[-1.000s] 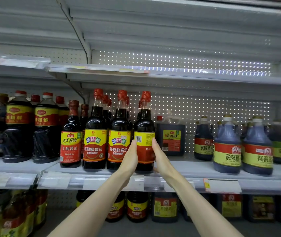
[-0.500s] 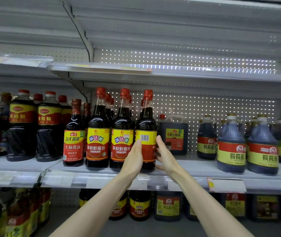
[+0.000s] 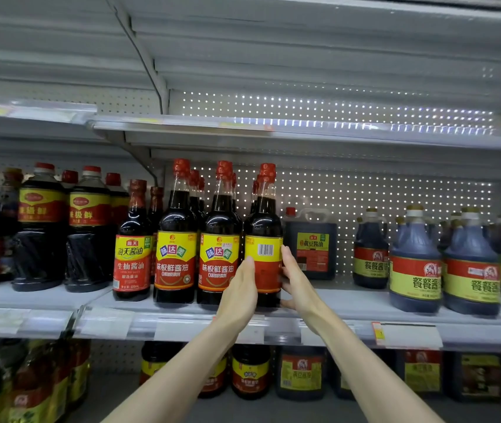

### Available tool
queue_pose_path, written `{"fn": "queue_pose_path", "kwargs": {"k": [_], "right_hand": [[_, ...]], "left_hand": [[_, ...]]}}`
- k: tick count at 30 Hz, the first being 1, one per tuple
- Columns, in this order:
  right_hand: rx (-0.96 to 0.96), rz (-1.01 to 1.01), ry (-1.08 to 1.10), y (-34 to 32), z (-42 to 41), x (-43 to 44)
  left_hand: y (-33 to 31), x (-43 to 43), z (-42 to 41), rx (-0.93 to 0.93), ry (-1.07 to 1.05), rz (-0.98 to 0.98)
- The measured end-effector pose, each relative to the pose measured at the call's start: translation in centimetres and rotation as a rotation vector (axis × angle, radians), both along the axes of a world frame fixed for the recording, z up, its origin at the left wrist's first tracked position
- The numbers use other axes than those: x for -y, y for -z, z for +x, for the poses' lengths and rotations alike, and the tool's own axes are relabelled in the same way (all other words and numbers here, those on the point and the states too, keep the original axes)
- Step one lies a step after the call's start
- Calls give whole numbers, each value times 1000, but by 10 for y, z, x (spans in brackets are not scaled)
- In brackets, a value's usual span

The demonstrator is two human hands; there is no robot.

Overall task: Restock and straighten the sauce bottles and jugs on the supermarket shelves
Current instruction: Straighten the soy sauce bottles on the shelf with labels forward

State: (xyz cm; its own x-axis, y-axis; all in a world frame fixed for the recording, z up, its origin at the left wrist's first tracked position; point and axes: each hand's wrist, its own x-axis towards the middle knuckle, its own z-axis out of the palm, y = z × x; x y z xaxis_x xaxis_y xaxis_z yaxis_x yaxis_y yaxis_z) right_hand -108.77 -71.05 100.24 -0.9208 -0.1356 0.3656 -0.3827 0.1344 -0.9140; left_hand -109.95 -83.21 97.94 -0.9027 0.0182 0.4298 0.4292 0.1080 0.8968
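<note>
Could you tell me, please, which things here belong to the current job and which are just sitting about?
In hand: barcode-facing bottle; left hand and right hand, both touching it.
Sitting about: matching bottles, square jug, handled jugs, lower-shelf bottles.

Labels I can actually read: 海天酱油 生抽酱油 on the small bottle (image 3: 133,261), 味达美 味极鲜酱油 on the tall bottle (image 3: 176,264) just beside it, 黄豆酱油 on the square jug (image 3: 311,244), 餐餐酱 on the blue jug (image 3: 415,280).

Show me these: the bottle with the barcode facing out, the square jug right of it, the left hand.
Barcode bottle (image 3: 263,248), head view, on the barcode.
Square jug (image 3: 311,244), head view, on its label.
Left hand (image 3: 238,291), head view, back of hand.
</note>
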Motion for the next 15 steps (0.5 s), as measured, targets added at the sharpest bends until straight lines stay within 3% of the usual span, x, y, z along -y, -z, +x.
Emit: {"fn": "queue_pose_path", "kwargs": {"k": [7, 15], "right_hand": [[-27, 16, -1, 7, -1, 8], [-27, 26, 21, 1, -4, 4]], "left_hand": [[-12, 0, -1, 13, 69, 43], [-1, -9, 3, -43, 11, -40]]}}
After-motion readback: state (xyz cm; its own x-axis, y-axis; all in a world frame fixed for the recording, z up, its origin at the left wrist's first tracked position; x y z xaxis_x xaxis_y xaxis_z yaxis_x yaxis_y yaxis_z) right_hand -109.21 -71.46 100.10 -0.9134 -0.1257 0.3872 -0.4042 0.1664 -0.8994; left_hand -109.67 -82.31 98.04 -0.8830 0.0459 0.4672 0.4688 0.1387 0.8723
